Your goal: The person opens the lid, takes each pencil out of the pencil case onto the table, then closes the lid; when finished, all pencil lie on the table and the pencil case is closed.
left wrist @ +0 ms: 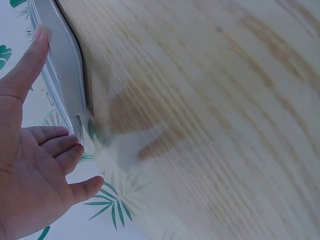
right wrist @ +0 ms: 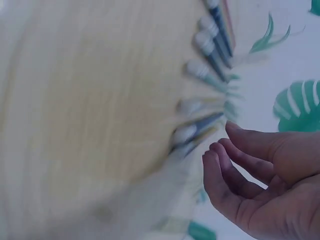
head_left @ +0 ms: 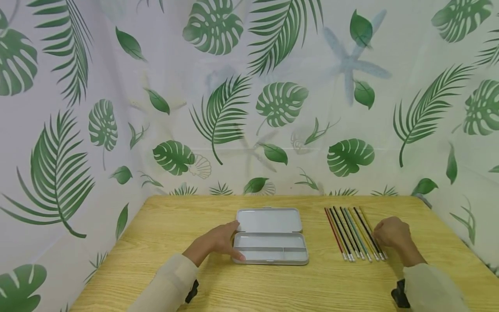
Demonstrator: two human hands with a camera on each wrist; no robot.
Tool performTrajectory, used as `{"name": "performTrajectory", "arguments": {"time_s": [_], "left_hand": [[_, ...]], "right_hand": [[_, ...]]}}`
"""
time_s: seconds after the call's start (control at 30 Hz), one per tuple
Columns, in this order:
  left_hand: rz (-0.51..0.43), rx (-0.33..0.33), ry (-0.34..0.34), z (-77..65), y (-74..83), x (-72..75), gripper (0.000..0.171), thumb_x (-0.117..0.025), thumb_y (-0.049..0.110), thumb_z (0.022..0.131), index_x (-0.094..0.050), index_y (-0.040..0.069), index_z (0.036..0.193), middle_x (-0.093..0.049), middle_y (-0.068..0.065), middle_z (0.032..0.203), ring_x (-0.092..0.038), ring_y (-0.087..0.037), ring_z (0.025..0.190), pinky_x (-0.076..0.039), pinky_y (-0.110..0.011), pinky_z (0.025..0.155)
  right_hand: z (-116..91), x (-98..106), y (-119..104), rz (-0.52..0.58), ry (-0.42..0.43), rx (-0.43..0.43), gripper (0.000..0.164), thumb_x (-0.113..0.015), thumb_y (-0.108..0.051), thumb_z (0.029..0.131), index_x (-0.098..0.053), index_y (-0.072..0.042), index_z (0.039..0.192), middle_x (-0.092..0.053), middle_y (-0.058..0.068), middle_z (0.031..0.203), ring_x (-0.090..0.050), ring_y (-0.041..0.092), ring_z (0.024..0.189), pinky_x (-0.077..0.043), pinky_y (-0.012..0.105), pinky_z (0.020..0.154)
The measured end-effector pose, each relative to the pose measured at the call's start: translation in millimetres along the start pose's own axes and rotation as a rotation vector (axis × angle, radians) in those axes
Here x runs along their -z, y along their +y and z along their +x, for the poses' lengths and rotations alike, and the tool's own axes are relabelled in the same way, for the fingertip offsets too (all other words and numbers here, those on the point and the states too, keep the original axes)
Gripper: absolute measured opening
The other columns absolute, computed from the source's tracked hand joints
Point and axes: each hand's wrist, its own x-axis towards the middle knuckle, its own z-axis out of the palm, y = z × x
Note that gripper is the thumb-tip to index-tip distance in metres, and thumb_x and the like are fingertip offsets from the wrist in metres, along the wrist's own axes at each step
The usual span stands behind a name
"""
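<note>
An opened white metal pencil case [head_left: 269, 262] lies on the table, its lid [head_left: 269, 220] folded back. Dividers split its tray into compartments with nothing in them. At the case's left side is my left hand [head_left: 224, 238], thumb on the front left corner and the other fingers spread near the hinge. To the right, several pencils [head_left: 352, 234] in red, black, green and yellow lie side by side, white erasers towards me. Just beside the rightmost pencil, my right hand [head_left: 393, 234] has its fingers bent. In the right wrist view a gap shows between thumb and fingertips, with nothing in it.
The wooden table [head_left: 273, 288] meets a leaf-patterned cloth [head_left: 234, 173] at the back and both sides. Dark straps show at both sleeves. Bare wood lies between the case and the pencils.
</note>
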Motion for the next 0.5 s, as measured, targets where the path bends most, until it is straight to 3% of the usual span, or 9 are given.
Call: {"name": "performTrajectory", "arguments": {"time_s": [0.13,0.2,0.37,0.5], "left_hand": [[-0.008,0.002,-0.001,-0.6,-1.5,-0.3,0.115,-0.083,0.048,0.065,-0.021,0.001,0.150,-0.027,-0.015,0.155,-0.030,-0.032,0.142,-0.029,-0.045,0.116],[-0.009,0.000,-0.001,-0.9,-1.9,-0.5,0.115,-0.083,0.048,0.066,-0.020,0.001,0.150,-0.026,-0.015,0.156,-0.029,-0.032,0.143,-0.029,-0.045,0.116],[0.004,0.004,0.003,-1.8,-2.0,-0.1,0.115,-0.083,0.049,0.066,-0.021,0.001,0.150,-0.026,-0.015,0.156,-0.029,-0.031,0.143,-0.029,-0.045,0.116],[0.002,0.002,0.010,-1.4,-1.9,-0.5,0.115,-0.083,0.048,0.066,-0.021,0.001,0.150,-0.027,-0.015,0.155,-0.030,-0.031,0.142,-0.029,-0.044,0.115]], "right_hand": [[9,-4,-32,0.095,0.060,0.046,0.029,-0.060,-0.016,0.088,-0.068,0.009,0.099,-0.069,0.024,0.094,-0.063,0.039,0.084,-0.048,0.057,0.080],[14,-10,-51,0.160,0.098,0.083,0.029,-0.060,-0.016,0.089,-0.067,0.009,0.101,-0.069,0.025,0.096,-0.063,0.040,0.087,-0.046,0.058,0.083],[27,-33,-94,0.296,0.107,0.170,0.030,-0.060,-0.015,0.092,-0.064,0.009,0.110,-0.067,0.025,0.101,-0.065,0.034,0.084,-0.053,0.047,0.075],[36,-52,-118,0.371,0.068,0.159,0.033,-0.060,-0.014,0.092,-0.063,0.010,0.113,-0.067,0.025,0.102,-0.067,0.030,0.080,-0.056,0.043,0.071]]}}
